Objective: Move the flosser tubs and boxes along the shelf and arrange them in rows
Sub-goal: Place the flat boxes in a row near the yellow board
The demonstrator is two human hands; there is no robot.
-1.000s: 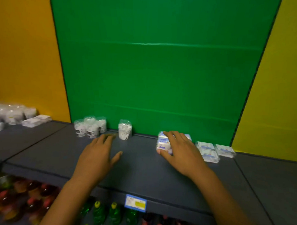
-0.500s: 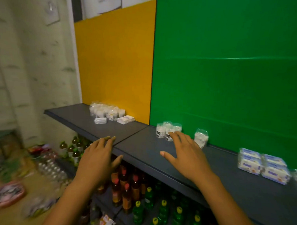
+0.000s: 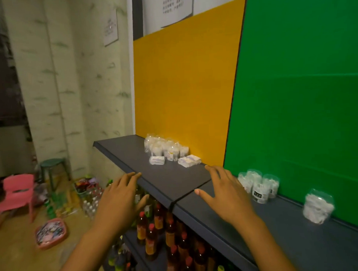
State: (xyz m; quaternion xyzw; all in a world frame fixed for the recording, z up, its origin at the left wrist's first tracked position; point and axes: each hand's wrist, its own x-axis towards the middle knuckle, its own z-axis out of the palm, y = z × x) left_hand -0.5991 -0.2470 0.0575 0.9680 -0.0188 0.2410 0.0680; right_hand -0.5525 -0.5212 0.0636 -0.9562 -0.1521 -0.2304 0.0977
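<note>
On the dark grey shelf [image 3: 171, 176] a bunch of clear flosser tubs [image 3: 164, 148] stands against the orange panel, with two flat white boxes [image 3: 157, 160] [image 3: 189, 161] in front. A second cluster of tubs [image 3: 259, 185] stands by the green panel, and a lone tub [image 3: 317, 208] sits further right. My left hand [image 3: 121, 196] hovers open at the shelf's front edge, holding nothing. My right hand [image 3: 222, 192] is open above the shelf, just left of the second cluster, fingers spread, touching no tub.
Bottles with red and green caps [image 3: 157, 227] fill the shelf below. On the floor at left are a pink chair [image 3: 17, 193], a green stool [image 3: 53, 168], a pink tray [image 3: 50, 233] and loose goods. The shelf's left end [image 3: 97, 145] stops near the wall.
My view has swung left along the shelf. My right hand has let go of the stacked boxes, which are now out of view, and both hands have travelled left, open and empty.
</note>
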